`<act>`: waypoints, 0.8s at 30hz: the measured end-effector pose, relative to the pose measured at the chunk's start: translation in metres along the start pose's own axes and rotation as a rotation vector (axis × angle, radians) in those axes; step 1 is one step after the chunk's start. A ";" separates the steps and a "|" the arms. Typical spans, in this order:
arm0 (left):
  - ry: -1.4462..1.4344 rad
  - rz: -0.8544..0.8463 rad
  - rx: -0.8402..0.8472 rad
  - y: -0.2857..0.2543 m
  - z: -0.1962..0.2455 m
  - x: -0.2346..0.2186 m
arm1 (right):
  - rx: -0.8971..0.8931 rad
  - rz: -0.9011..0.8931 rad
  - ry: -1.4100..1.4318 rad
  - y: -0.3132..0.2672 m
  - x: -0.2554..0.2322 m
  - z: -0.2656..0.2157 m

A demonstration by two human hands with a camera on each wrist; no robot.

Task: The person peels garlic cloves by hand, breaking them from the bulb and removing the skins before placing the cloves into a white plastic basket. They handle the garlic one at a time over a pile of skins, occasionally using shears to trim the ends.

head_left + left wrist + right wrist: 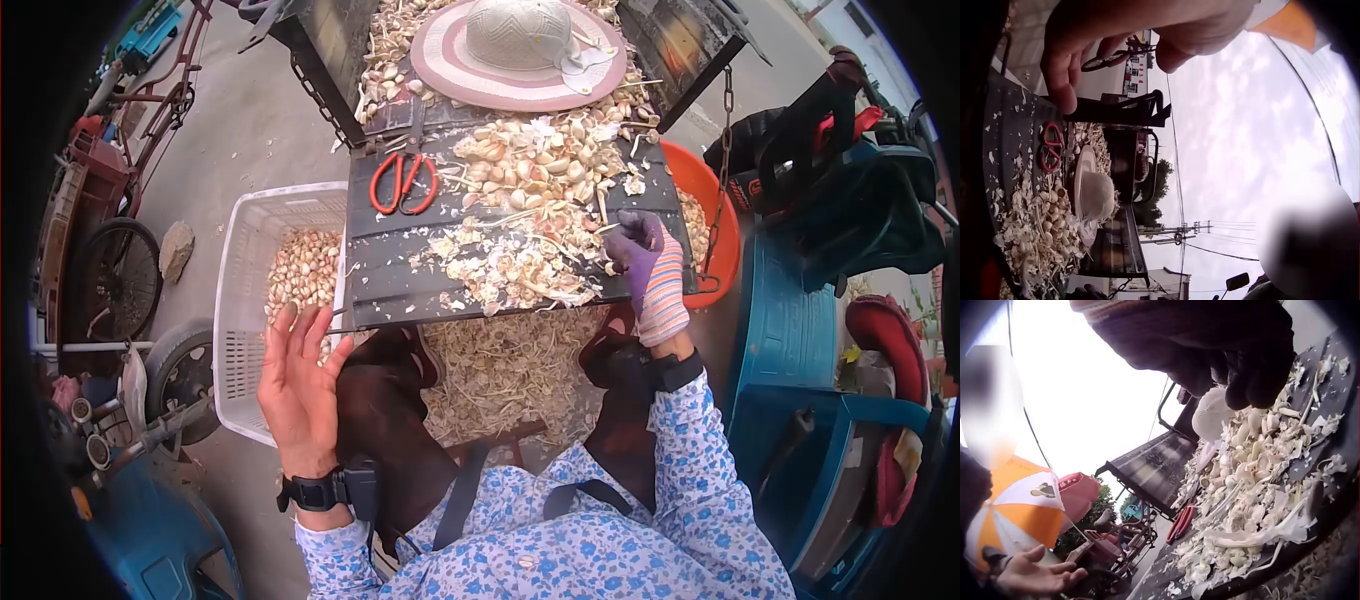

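Note:
My bare left hand is held palm up with fingers spread, over the right side of a white plastic basket of garlic cloves. Nothing lies in its palm. A purple glove with a striped cuff covers my right hand, at the right edge of a dark board. Its fingers are loosely bent, and the right wrist view shows a gap between them with no object. Beside it on the board lie a heap of garlic cloves and a pile of papery peelings. Red-handled scissors rest at the board's left.
A pink-and-white sun hat sits on more garlic behind the board. An orange basin stands under the board's right side, near a hanging chain. Stalks and peelings cover the ground between the person's legs. Parked vehicles flank both sides.

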State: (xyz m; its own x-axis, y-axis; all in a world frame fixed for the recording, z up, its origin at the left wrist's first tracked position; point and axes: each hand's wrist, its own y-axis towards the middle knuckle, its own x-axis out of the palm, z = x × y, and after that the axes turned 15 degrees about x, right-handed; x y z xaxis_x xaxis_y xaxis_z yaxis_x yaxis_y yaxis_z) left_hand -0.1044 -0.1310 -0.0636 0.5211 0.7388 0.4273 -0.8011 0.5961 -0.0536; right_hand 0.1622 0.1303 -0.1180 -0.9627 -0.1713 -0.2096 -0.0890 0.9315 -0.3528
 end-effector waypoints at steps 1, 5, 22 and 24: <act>0.044 -0.146 -0.004 0.004 -0.014 0.026 | -0.011 0.064 -0.110 0.022 -0.007 0.010; 0.629 -0.457 0.058 0.039 -0.100 0.093 | 0.072 0.109 -0.805 0.050 -0.012 0.010; 1.034 -0.870 0.581 0.065 -0.184 0.159 | -0.525 -0.156 -1.093 0.048 0.045 0.009; 0.950 -0.846 0.572 0.067 -0.185 0.158 | -0.534 -0.153 -1.031 0.049 0.044 0.011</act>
State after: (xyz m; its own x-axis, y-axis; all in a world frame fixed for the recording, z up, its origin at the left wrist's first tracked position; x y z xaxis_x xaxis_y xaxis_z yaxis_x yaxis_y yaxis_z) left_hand -0.0208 0.0838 -0.1663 0.7152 0.2889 -0.6364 -0.0343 0.9240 0.3810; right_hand 0.1184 0.1645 -0.1543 -0.2914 -0.2440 -0.9249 -0.5181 0.8531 -0.0618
